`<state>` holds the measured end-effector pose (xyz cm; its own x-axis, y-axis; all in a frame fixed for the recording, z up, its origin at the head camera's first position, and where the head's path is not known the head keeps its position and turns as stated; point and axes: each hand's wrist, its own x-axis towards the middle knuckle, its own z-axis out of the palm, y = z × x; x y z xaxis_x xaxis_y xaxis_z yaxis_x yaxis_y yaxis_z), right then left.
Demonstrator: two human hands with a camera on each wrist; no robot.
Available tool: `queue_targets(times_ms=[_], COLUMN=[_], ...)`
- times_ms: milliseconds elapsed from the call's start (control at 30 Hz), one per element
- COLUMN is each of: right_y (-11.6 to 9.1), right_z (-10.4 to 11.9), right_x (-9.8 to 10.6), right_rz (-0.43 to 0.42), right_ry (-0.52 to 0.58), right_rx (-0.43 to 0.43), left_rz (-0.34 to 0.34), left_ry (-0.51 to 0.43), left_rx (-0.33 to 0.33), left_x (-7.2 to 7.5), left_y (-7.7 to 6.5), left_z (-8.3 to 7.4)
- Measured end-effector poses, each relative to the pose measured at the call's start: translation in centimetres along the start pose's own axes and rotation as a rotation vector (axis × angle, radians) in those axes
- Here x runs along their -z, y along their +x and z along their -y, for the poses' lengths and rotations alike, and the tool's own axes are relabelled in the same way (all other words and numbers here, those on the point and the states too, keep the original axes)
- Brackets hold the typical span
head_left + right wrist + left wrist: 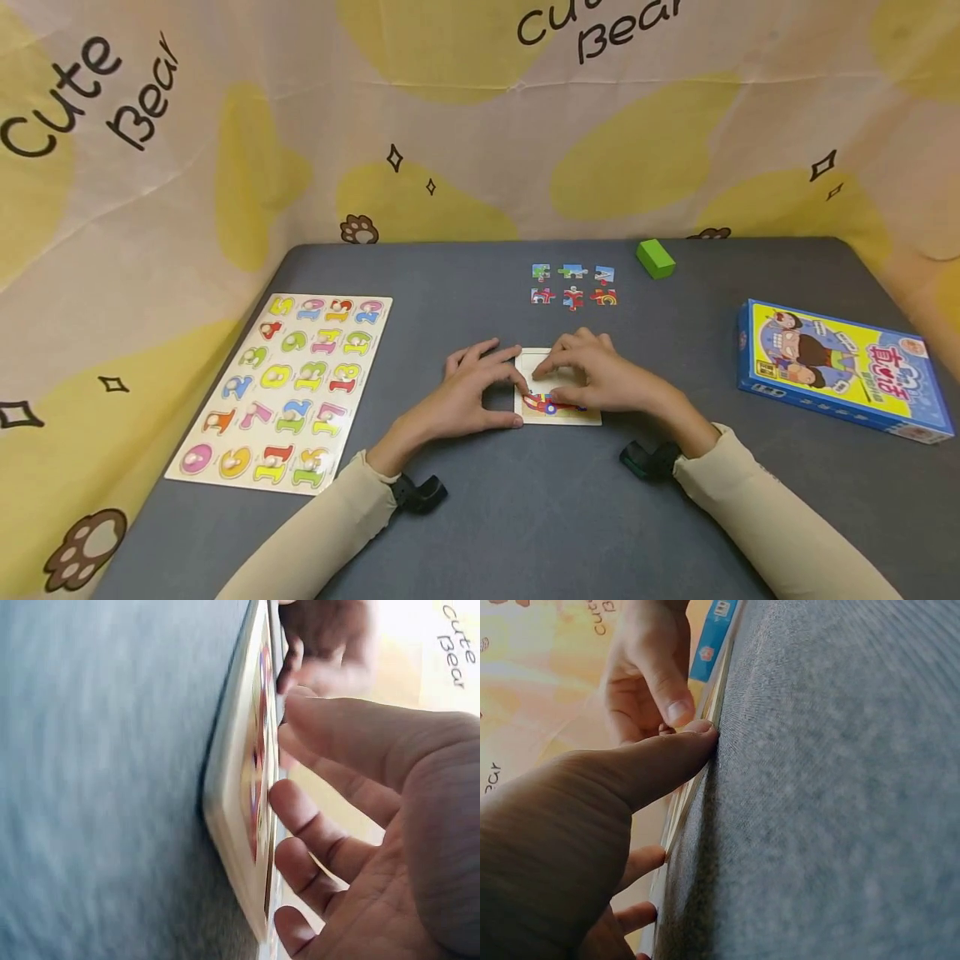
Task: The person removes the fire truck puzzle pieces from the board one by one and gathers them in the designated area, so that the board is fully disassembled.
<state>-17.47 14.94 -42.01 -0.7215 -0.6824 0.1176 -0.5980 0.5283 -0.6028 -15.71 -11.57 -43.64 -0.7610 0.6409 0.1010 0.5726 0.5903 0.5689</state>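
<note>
A small pale jigsaw board with a red and blue picture at its lower part lies flat on the table. My left hand touches its left side, thumb by the lower left corner and fingers spread along the edge. From the right, my right hand reaches over the board and its fingertips rest on the surface, covering part of the picture. In the right wrist view the fingers of that hand bend slightly beside the board; no piece shows between them.
Several loose jigsaw pieces lie in two rows behind the board, near a green block. At left is a wooden number board; at right, a blue and yellow box. A printed cloth hangs behind the grey table.
</note>
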Motion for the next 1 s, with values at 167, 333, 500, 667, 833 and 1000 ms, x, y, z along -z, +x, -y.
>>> queue_targets(times_ms=[167,333,500,667,833,1000], right_y=[-0.1,-0.1,-0.1,0.0,0.1,0.1], right_z=[0.3,0.4,0.4,0.5,0.5,0.7], right_x=[-0.4,-0.5,-0.5,-0.7,-1.0,-1.1], right_rz=[0.017,0.025,0.026,0.016,0.002,-0.009], right_ry=[-0.022,-0.02,0.005,0.048,0.072,0.087], right_rx=[0.046,0.049,0.037,0.009,-0.035,-0.057], left_rz=[-0.004,0.018,0.026,0.028,0.029,0.033], left_ry=[0.048,0.096,0.094,0.096,0.087,0.086], left_rx=[0.038,0.048,0.037,0.035,0.034,0.036], left_x=[0.1,0.1,0.1,0.1,0.1,0.0], left_y=[0.0,-0.1,-0.1,-0.1,-0.1,-0.1], left_z=[0.1,0.4,0.5,0.6,0.6,0.6])
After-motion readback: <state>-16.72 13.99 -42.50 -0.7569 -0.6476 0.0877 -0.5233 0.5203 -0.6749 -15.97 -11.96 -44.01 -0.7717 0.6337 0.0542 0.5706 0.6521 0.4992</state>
